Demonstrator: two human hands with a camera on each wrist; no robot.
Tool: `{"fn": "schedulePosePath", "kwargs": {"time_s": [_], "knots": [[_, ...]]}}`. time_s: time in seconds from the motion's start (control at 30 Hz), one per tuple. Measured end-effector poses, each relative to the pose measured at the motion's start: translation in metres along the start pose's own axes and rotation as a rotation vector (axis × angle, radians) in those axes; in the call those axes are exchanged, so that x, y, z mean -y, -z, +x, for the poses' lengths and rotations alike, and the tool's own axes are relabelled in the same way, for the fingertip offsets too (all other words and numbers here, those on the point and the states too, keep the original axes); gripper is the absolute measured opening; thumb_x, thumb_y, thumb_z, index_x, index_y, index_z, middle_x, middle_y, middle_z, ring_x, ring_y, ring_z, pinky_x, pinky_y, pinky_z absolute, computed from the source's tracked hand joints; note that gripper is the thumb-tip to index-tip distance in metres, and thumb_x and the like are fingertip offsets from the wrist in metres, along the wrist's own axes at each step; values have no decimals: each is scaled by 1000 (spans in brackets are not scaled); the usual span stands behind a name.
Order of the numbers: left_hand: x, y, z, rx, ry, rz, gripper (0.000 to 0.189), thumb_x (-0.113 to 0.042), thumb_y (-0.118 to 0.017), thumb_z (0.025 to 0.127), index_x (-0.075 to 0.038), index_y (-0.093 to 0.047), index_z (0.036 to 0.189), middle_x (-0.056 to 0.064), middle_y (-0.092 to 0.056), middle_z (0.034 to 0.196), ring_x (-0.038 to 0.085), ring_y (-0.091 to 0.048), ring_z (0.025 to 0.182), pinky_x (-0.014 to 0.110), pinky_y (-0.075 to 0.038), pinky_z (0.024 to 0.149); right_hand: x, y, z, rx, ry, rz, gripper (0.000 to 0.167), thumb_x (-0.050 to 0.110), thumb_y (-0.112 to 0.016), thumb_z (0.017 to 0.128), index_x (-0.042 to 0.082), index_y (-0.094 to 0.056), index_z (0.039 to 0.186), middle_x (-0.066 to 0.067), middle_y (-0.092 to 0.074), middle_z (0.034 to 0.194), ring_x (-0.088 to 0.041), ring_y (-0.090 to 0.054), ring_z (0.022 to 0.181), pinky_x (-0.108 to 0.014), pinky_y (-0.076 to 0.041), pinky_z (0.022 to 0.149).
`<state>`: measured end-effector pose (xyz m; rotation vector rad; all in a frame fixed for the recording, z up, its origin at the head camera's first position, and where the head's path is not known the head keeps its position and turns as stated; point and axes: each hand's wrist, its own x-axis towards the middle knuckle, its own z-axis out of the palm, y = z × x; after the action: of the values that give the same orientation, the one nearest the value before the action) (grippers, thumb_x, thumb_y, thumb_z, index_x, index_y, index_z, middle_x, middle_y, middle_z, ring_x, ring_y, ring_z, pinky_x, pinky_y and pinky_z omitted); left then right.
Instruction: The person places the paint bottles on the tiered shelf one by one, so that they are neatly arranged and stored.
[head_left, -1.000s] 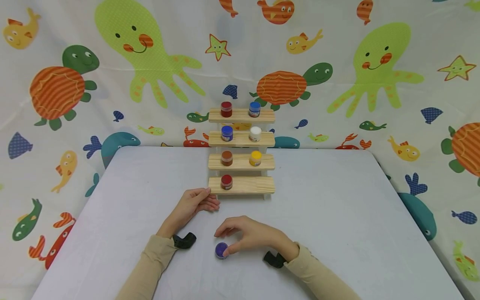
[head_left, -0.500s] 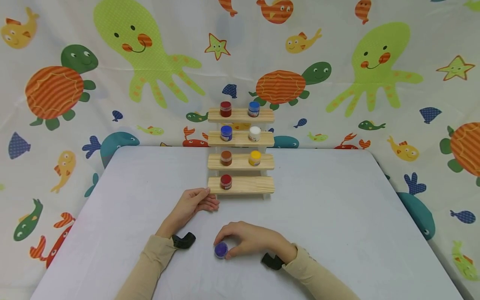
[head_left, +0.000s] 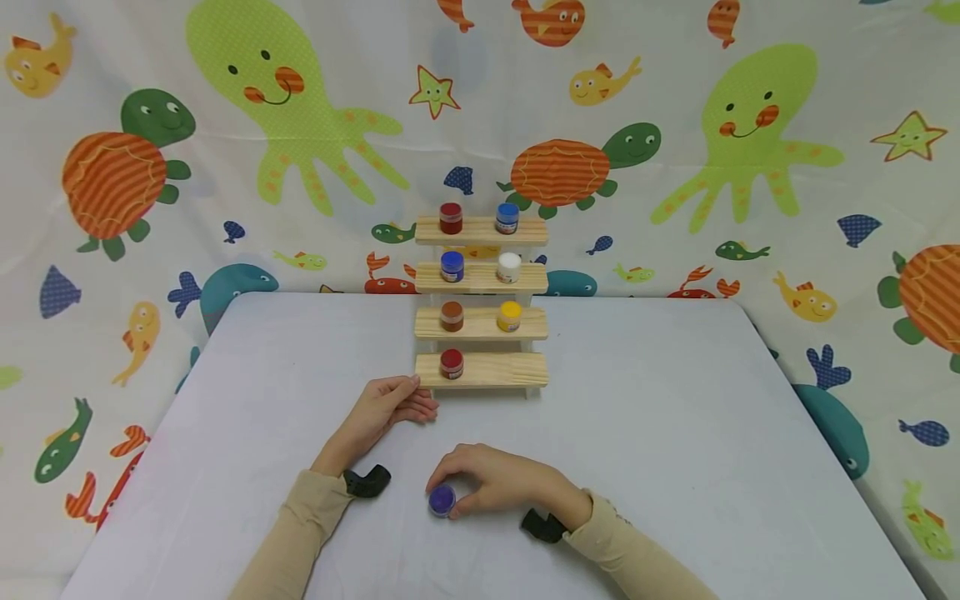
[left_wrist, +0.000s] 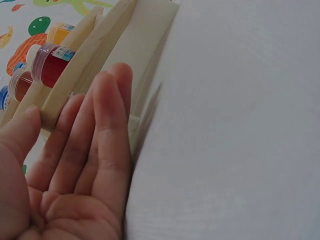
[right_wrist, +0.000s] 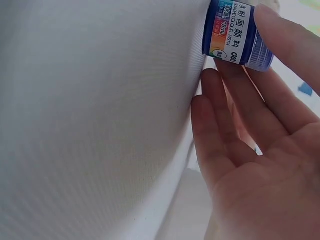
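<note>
A small gouache paint jar (head_left: 442,500) with a purple-blue lid stands on the table, and my right hand (head_left: 498,479) pinches it between thumb and fingers. In the right wrist view the jar (right_wrist: 232,32) shows a printed label, with the thumb against its lid. My left hand (head_left: 382,408) holds the front left corner of a tiered wooden stand (head_left: 502,371), thumb at the board's edge and fingers under it. On the lowest board, at its left, sits a dark red paint jar (head_left: 452,364); the left wrist view shows this red jar (left_wrist: 50,65) side-on.
Higher boards carry a brown jar (head_left: 452,317), a yellow jar (head_left: 509,316), a blue jar (head_left: 452,267), a white jar (head_left: 508,267), another red jar (head_left: 451,218) and a light blue jar (head_left: 507,218). A sea-animal curtain (head_left: 480,100) hangs behind the white table (head_left: 675,433).
My right hand has lowered its fingers around the purple-blue jar and now grips it; before, its fingers were spread above it. My left hand stays at the stand's corner.
</note>
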<state>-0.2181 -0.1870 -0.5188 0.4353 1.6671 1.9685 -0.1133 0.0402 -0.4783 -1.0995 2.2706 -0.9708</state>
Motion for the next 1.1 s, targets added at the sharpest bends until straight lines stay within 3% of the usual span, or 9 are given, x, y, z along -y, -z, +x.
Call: {"fn": "schedulePosePath", "kwargs": {"time_s": [0.57,1.1], "knots": [[-1,-2,-2,-1,1,-3,53,-29,-53,105,22,-53,117,19,-73,98,28,-72,92,36,-61,82,-1,0,1,-36,48,-23,34,17,-77,89,14,-67,122,9,-66,117,2,-55,111,-20,-44,100],[-1,-2,-1,2,2,-3,55,-32,-54,104,21,-54,116,21,-72,99,28,-72,92,37,-61,82,1,8,0,-89,14,2,34,17,-76,90,13,-66,123,7,-66,118,1,-56,111,-21,-46,99]]}}
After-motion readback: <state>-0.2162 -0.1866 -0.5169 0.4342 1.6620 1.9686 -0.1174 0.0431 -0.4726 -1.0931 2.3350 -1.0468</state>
